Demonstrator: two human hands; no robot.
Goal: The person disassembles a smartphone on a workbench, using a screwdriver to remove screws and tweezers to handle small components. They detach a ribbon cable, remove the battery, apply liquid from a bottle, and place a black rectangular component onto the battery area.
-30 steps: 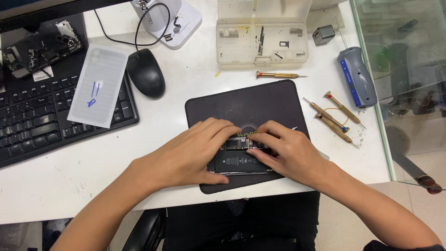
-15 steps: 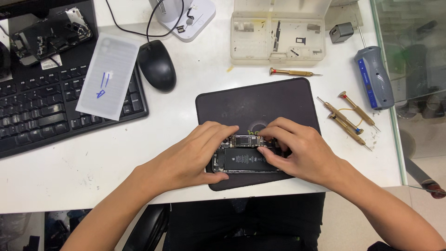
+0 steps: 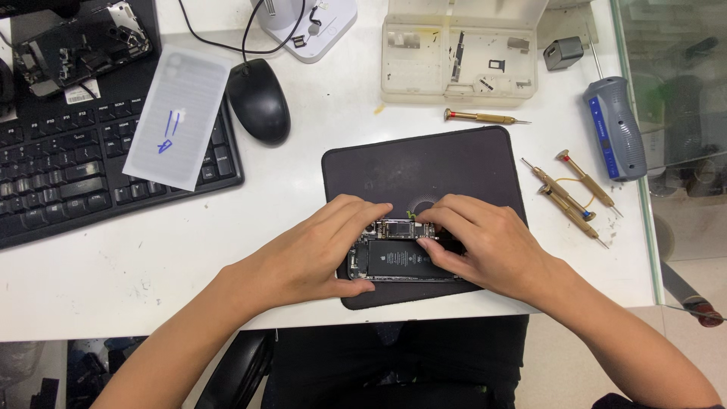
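now the opened phone lies between left hand and right hand, both grips clamped on it.

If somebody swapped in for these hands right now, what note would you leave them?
Left hand: holds the left end of the opened phone, thumb along its near edge.
Right hand: fingers press at the phone's upper edge by the circuit board.
The phone lies on the dark mat, back open, battery showing.
Done: phone opened.
Left: inner parts are in place; three brass screwdrivers lie right of the mat, one above it.
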